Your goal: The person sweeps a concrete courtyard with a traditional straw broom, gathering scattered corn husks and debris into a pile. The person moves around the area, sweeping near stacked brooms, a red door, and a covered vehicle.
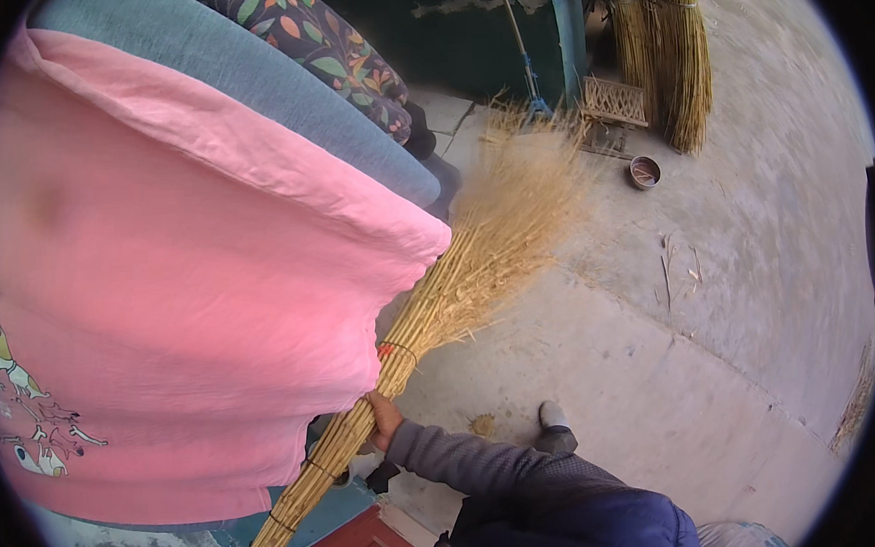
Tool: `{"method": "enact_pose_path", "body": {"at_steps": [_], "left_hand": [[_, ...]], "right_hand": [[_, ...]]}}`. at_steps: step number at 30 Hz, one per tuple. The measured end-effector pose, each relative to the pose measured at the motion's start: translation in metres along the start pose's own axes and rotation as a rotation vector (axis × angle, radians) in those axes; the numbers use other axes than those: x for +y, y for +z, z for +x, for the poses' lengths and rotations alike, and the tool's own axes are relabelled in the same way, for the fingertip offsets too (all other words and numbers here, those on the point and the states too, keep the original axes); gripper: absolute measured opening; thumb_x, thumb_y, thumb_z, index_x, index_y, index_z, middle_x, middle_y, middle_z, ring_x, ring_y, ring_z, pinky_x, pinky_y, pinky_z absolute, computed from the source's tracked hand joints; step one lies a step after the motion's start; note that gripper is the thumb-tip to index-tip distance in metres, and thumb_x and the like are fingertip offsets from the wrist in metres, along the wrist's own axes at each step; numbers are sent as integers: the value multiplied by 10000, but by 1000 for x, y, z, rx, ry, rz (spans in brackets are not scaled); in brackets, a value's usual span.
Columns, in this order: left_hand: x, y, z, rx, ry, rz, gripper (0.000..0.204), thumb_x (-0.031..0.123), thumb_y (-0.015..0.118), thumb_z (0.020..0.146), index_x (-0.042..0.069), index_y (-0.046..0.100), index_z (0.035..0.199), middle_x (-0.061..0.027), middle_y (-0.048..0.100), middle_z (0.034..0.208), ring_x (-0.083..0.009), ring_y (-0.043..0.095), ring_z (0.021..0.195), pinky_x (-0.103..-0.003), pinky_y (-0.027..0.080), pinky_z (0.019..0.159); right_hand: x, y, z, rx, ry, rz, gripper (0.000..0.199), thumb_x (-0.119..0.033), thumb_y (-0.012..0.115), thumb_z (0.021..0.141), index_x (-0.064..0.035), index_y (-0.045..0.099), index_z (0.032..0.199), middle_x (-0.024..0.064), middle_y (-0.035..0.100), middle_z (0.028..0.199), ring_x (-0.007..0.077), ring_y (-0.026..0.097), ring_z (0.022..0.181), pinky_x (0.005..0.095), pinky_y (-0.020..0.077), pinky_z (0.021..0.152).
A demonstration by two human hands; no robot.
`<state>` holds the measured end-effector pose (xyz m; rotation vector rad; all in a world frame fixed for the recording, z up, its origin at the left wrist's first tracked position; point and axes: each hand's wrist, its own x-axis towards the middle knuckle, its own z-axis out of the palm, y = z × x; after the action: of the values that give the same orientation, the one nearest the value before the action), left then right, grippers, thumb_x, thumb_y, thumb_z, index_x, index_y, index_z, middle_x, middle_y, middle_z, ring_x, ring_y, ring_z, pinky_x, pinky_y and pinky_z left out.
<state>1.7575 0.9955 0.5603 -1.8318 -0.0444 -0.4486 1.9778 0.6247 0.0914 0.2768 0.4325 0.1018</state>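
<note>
My right hand (384, 420) is wrapped round the stalk handle of a long straw broom (332, 435), its arm crossing in from the lower right. The handle slants from the lower left corner up to the right, bound with several dark ties and a bit of red. Its bushy head (519, 218) is spread over the concrete floor and smeared by motion. A hanging pink cloth (186, 259) with cartoon dogs covers the left side and meets the broom's edge. My left hand does not show.
Blue-grey (246, 85) and flowered cloth (318, 45) hang behind the pink one. At the back stand a blue-tipped pole (516, 38), an upright bundle of stalks (680, 58), a small slatted stool (612, 102) and a bowl (644, 172). Loose stalks (668, 269) lie on the floor.
</note>
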Motion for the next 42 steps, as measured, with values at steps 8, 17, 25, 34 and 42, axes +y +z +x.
{"method": "enact_pose_path", "body": {"at_steps": [8,17,25,34,42], "left_hand": [[143,-82,85,-26,533,-163,186,264,610,695,142,620,835,-102,607,756,-298,575,779,-450,436,704],[139,-55,185,370,538,-195,108,244,617,704,173,621,785,-70,592,692,-269,579,726,-446,436,667],[51,76,205,350,403,-108,61,236,614,703,185,624,735,-59,591,676,-262,581,706,-451,435,659],[161,200,277,565,387,-401,127,297,618,630,175,595,604,-74,588,641,-273,573,661,-430,419,659],[122,201,229,528,388,-320,172,336,663,552,175,624,598,-51,617,645,-253,571,665,-410,412,692]], "right_hand": [[-202,-9,179,13,-166,-114,280,-251,614,783,-61,513,961,112,575,810,296,601,715,471,542,673],[-167,-142,68,104,-310,196,281,-254,611,817,-68,513,1003,113,575,897,284,593,837,479,504,803],[-32,-159,-83,39,-118,322,356,-216,654,754,-26,553,1037,176,596,1094,353,542,1087,526,362,1022],[-6,-160,-102,105,-394,310,264,-173,631,789,-15,565,990,117,623,941,293,607,946,478,440,956],[8,-151,-92,90,-433,295,199,-170,664,811,-57,555,933,68,617,866,247,642,837,434,544,834]]}}
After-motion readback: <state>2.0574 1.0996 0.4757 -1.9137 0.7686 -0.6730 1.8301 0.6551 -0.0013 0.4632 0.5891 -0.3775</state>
